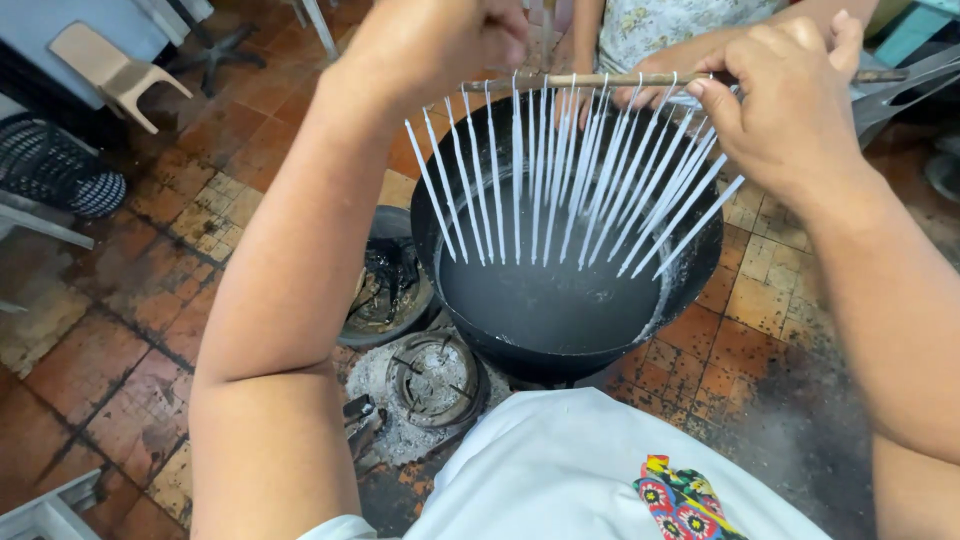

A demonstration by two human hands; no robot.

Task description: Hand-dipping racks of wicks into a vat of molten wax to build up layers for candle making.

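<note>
I hold a thin wooden stick level over a big black pot. My left hand grips its left end and my right hand grips it near the right end. Several slim white candles hang in a row from the stick, swinging slightly, their tips above the grey liquid wax in the pot. Another person's hand shows behind the stick at the far side of the pot.
A smaller dark pot with burnt residue sits left of the big pot, and an ashy round burner lies in front. A beige plastic chair and a black basket stand at far left on the tiled floor.
</note>
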